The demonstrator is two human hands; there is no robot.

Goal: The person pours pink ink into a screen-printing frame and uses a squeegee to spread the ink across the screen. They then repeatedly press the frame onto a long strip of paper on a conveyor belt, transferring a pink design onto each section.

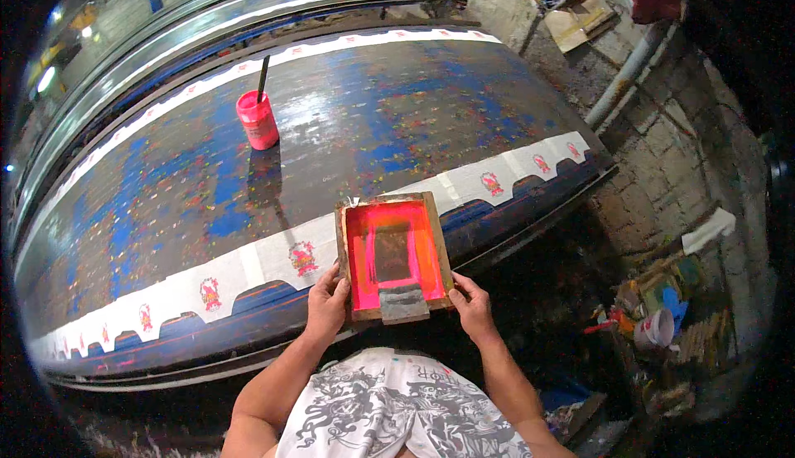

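Note:
A small wooden-framed printing screen (441,247) is held up in front of me, its inside smeared with bright pink and orange ink. My left hand (328,302) grips its left side near the lower corner, and my right hand (472,305) grips the opposite side. Inside, at the near end, rests a grey squeegee (403,302) that overlaps the near rim. Under and beyond the frame, a row of white cloth pieces (257,263) with red printed figures lies along the near table edge. The frame covers part of that row.
On the long, paint-spotted table (331,151) stands a jar of pink ink (258,125) with a dark stick (264,77) in it. Another white printed strip (182,92) follows the far edge. To the right are a stone floor, a pipe (625,85) and a littered heap with a white tub (654,330).

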